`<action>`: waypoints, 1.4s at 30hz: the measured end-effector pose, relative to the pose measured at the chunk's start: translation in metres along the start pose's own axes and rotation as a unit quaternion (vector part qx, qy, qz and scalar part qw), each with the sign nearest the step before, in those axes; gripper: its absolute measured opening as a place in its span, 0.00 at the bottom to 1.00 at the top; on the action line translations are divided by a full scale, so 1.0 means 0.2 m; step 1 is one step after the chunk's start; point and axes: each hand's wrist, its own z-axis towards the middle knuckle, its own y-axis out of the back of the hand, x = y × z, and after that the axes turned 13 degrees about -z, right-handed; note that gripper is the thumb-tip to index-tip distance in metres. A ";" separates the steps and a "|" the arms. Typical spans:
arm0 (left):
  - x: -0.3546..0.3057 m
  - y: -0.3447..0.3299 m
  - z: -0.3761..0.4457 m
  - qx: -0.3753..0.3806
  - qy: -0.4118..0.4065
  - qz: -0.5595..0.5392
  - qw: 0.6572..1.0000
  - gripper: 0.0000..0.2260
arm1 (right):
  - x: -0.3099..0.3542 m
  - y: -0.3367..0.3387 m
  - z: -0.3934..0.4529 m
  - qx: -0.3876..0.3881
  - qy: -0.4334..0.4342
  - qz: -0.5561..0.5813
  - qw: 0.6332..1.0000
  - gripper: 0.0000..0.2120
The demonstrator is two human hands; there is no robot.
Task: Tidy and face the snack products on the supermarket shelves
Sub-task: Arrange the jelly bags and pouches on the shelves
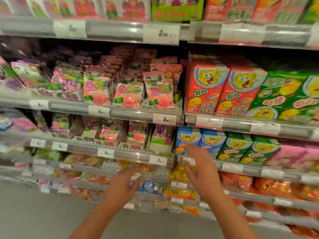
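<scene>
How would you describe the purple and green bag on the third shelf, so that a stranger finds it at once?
Start at the two blue cartoon boxes just above the right hand. The bag stands directly left of them, at the right end of the row of pink candy bags. Only it is purple with a big white character and a green label.

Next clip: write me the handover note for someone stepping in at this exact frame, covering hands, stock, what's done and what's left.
Left hand: open, holds nothing, raised in front of the lower shelves.
Right hand: open, holds nothing, fingertips up near the blue cartoon boxes.
Pink gummy bags stand front-facing on the middle shelf, some leaning; red cartoon boxes beside them look squared up.
Left to do: the shelf below, where gummy bags sit back with gaps, and the blurred bottom rows.
</scene>
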 end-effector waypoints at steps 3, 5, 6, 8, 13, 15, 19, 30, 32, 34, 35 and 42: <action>-0.06 0.28 0.08 -0.049 -0.050 0.024 0.997 0.15 | 0.19 0.04 0.18 -0.039 0.075 -0.096 0.992 0.29; -0.06 0.45 0.13 -0.074 -0.076 0.036 0.994 0.16 | 0.28 0.02 0.26 -0.046 0.102 -0.138 0.984 0.32; -0.04 0.52 0.16 -0.089 -0.091 0.049 0.991 0.16 | 0.32 0.00 0.28 -0.043 0.108 -0.157 0.981 0.33; 0.00 0.66 0.20 -0.126 -0.128 0.074 0.981 0.18 | 0.37 -0.04 0.33 -0.020 0.095 -0.196 0.976 0.34; 0.14 0.92 0.31 -0.140 -0.169 0.109 0.970 0.23 | 0.47 -0.16 0.34 0.020 0.003 -0.239 0.971 0.37; 0.19 0.99 0.36 -0.132 -0.180 0.138 0.965 0.25 | 0.54 -0.19 0.34 0.018 -0.028 -0.238 0.971 0.38; 0.28 1.05 0.47 -0.132 -0.158 0.171 0.963 0.29 | 0.64 -0.20 0.35 0.013 -0.078 -0.223 0.972 0.36; 0.36 1.03 0.59 -0.126 -0.128 0.183 0.967 0.31 | 0.76 0.01 0.50 -0.013 -0.128 -0.184 0.974 0.26; 0.33 1.04 0.60 -0.132 -0.117 0.187 0.966 0.30 | 0.76 0.10 0.60 -0.054 -0.105 -0.171 0.978 0.22; 0.30 1.06 0.62 -0.132 -0.103 0.196 0.966 0.30 | 0.76 0.19 0.74 -0.089 -0.088 -0.177 0.976 0.20; 0.28 1.07 0.63 -0.131 -0.100 0.201 0.966 0.30 | 0.77 0.24 0.81 -0.092 -0.091 -0.183 0.975 0.21; 0.22 1.09 0.65 -0.152 -0.091 0.193 0.965 0.26 | 0.76 0.39 1.16 -0.023 -0.096 -0.292 0.951 0.21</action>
